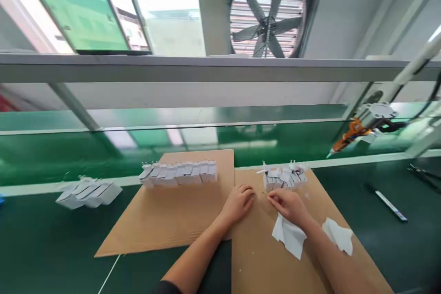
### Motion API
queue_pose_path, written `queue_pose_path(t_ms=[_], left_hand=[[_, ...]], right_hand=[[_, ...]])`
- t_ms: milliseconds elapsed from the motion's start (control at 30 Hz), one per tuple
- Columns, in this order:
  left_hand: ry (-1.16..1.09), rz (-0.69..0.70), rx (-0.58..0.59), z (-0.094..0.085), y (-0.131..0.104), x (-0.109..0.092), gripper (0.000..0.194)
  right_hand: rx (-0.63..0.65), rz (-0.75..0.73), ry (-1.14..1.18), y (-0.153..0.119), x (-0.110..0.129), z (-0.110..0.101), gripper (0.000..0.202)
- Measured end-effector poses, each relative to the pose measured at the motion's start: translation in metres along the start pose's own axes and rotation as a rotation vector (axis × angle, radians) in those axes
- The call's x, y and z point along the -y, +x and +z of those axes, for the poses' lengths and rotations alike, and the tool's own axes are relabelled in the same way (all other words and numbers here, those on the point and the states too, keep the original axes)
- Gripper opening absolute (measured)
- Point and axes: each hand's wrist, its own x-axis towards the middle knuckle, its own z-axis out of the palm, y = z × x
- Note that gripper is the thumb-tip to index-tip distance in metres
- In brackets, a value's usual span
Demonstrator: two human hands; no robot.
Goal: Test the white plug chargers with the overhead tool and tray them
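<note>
My left hand (239, 203) rests on the cardboard near the inner edges of two sheets, its fingers lying loosely curved with nothing visible in them. Thumb and forefinger of my right hand (290, 205) are pinched together at the near side of a cluster of small white boxes (284, 178). A thin, pale sliver shows at those fingertips, too small to name. White parts stick up from the tops of these boxes. Beneath my right wrist lies a crumpled white cloth or tissue (289, 236). The right cardboard sheet (265, 257) carries all of this.
A row of white boxes (181, 173) stands on the left cardboard sheet (172, 220). More white boxes (88, 192) lean together farther left. Another white tissue (338, 236) and a marker pen (391, 206) lie right. An orange tool (347, 137) hangs from an arm above the bench.
</note>
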Motion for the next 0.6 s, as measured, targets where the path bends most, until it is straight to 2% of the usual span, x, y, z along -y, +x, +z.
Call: queue_pose_path(t_ms=[67, 167, 300, 500, 600], left_hand=[[-0.014, 0.043, -0.022, 0.000, 0.000, 0.002, 0.019], [-0.041, 0.127, -0.044, -0.002, -0.004, -0.007, 0.019], [-0.119, 0.237, -0.012, -0.005, -0.006, -0.018, 0.021], [-0.107, 0.168, 0.035, -0.009, -0.004, -0.023, 0.026], [-0.016, 0.094, 0.072, -0.007, -0.005, -0.032, 0.026]], right_hand=[[0.015, -0.010, 0.003, 0.005, 0.003, 0.007, 0.016], [0.036, -0.030, 0.019, 0.010, 0.009, 0.015, 0.019], [0.068, -0.032, 0.032, 0.006, 0.016, 0.011, 0.026], [0.116, -0.057, 0.059, 0.003, 0.018, 0.003, 0.029], [0.140, -0.051, 0.074, -0.010, 0.006, 0.008, 0.031]])
